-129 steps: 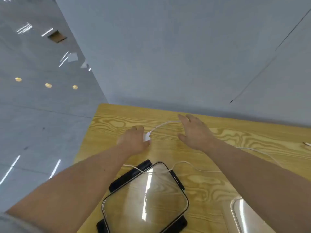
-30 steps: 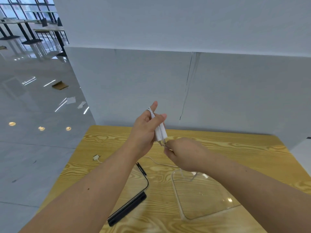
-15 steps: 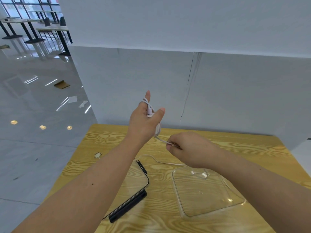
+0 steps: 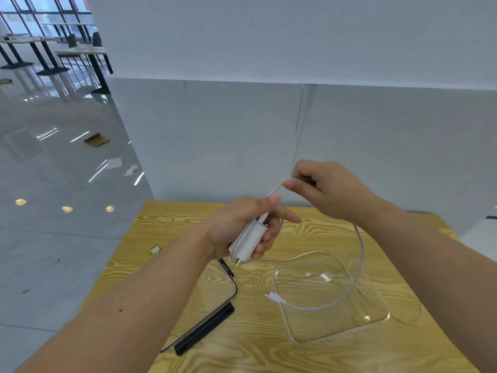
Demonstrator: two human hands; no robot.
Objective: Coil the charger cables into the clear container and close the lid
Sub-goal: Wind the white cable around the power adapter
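My left hand grips a white charger plug above the wooden table, prongs pointing down, with cable wound around it. My right hand is raised higher and to the right, pinching the white cable. The cable hangs in a loop from that hand, and its free connector end dangles over the clear container. The container sits open on the table below my right arm. Its clear lid with black rim lies on the table to the left.
A second small white connector lies near the table's left edge. Another stretch of white cable rests on the table behind the container. A grey partition wall stands right behind the table. The glossy floor drops away to the left.
My left hand has lowered and closed around the plug, prongs now down. My right hand rose up and to the right, drawing the cable into a hanging loop over the container.
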